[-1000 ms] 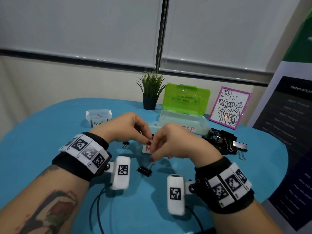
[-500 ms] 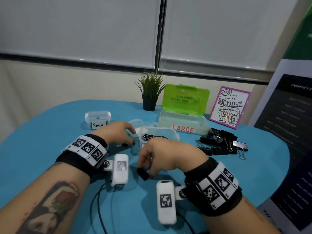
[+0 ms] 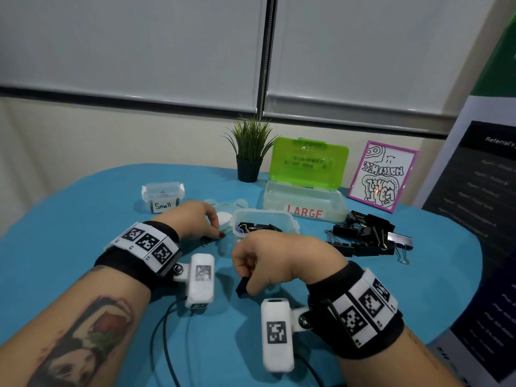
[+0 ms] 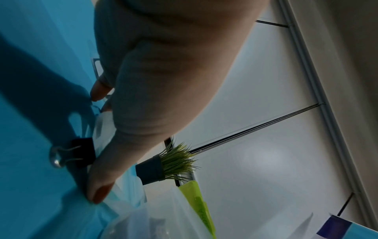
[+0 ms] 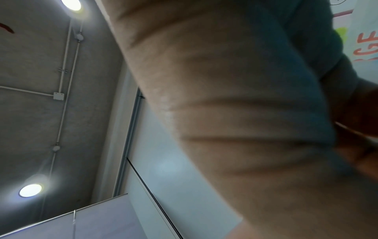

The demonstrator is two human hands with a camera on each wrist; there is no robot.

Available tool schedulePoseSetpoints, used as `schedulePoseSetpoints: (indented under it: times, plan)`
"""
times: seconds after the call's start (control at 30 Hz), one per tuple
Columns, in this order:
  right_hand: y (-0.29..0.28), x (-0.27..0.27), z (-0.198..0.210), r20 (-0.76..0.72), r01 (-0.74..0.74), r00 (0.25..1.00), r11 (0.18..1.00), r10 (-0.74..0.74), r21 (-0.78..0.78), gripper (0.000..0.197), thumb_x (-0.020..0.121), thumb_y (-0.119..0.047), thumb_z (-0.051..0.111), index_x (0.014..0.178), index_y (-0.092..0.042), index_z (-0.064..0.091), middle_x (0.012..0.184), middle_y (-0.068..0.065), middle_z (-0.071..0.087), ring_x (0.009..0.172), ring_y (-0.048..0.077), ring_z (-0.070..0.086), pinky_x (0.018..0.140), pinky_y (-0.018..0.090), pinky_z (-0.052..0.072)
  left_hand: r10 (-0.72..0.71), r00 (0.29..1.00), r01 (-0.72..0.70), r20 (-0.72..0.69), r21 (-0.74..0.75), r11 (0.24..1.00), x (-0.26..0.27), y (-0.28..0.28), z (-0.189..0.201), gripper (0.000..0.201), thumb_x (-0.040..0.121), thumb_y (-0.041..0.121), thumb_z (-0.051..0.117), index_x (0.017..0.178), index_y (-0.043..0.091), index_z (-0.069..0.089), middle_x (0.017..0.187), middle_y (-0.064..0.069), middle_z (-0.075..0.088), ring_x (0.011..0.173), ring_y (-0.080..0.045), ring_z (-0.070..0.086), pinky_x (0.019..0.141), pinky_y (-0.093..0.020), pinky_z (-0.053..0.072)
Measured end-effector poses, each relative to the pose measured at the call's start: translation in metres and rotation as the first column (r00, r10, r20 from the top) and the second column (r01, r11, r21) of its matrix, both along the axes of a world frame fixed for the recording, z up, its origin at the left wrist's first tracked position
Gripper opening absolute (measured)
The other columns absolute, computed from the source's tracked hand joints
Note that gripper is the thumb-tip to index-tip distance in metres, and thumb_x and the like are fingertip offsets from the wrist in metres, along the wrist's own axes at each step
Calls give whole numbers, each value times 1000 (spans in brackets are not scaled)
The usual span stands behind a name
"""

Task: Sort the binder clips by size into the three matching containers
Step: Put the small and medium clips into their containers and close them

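Right hand (image 3: 268,258): fingers curled down, pinching a black binder clip (image 3: 241,286) just off the blue table (image 3: 83,219). Middle container (image 3: 265,219) lies directly beyond, nearest this hand. Left hand (image 3: 195,219): thumb and fingertips closing on a small clip (image 4: 81,152); grip unclear.

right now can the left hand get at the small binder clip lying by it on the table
Probably yes. The left hand hangs right over the small binder clip, fingertips beside it on the blue table, nothing between them.
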State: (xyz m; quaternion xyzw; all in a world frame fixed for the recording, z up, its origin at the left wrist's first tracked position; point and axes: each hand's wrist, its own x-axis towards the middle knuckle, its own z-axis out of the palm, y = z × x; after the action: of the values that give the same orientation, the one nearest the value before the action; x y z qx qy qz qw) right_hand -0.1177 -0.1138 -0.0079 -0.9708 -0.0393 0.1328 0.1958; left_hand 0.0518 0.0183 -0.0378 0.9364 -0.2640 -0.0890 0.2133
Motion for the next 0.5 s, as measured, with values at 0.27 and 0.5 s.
schedulePoseSetpoints:
  times: [0.27, 0.5]
  plan:
    - [-15, -1, 17, 127, 27, 987, 885, -97, 464, 22, 76, 2, 82, 85, -1, 62, 78, 23, 67, 64, 20, 56, 59, 29, 45, 127, 991, -129, -30, -98, 987, 1, 1, 3, 46, 50, 39, 95, 87, 24, 71, 101, 1, 56, 85, -14, 56, 65, -23, 44]
    - [-60, 28, 0, 368, 276, 721, 730, -588, 625, 22, 73, -11, 87, 83, -17, 68, 75, 18, 72, 58, 16, 57, 62, 35, 47, 161, 987, -159, -7, -200, 967, -2, -6, 10, 77, 57, 30, 96, 126, 25, 61, 134, -8, 35, 93, -25, 55, 79, -31, 46]
